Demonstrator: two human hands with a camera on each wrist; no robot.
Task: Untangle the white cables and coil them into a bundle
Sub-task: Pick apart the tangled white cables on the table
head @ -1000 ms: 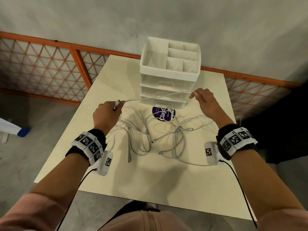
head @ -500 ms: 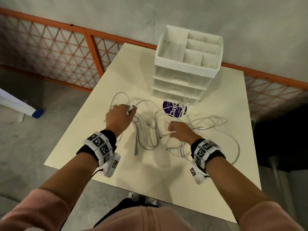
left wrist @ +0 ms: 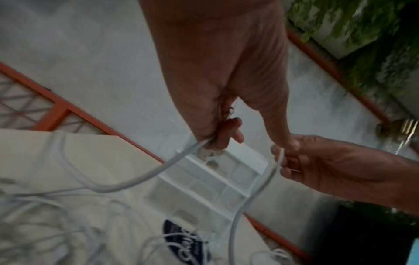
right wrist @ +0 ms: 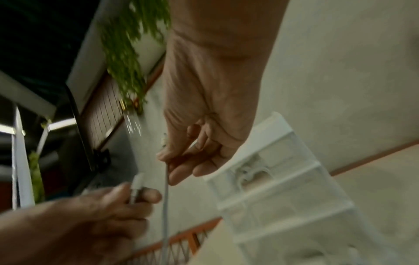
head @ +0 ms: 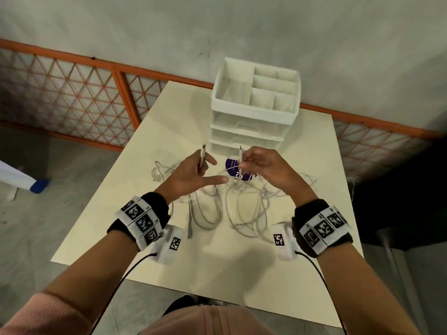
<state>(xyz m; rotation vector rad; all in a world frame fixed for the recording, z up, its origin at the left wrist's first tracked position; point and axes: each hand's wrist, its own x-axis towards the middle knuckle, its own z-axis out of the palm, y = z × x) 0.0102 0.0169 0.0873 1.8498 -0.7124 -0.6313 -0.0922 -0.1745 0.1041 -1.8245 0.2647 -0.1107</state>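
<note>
A tangle of white cables [head: 244, 213] lies on the cream table [head: 302, 274]. Above it, in the head view, my left hand [head: 202, 168] grips one cable end with its connector [head: 203, 151] pointing up, the index finger stretched to the right. Close beside it my right hand [head: 242, 165] pinches a second, thinner cable end [head: 240, 153], also upright. The left wrist view shows the left hand [left wrist: 213, 143] gripping a thick cable [left wrist: 127, 186] that loops down. In the right wrist view the right hand [right wrist: 169, 162] pinches the thin cable [right wrist: 166, 206], which hangs straight down.
A white drawer organizer [head: 254, 117] with open top compartments stands at the table's far side, just behind the hands. A round purple disc [head: 235, 174] lies under the cables. An orange lattice railing [head: 72, 97] and grey wall lie beyond.
Both hands rose from the pile and came together. The right hand, low on the cables half a second ago, now holds a cable end up beside the left hand's connector.
</note>
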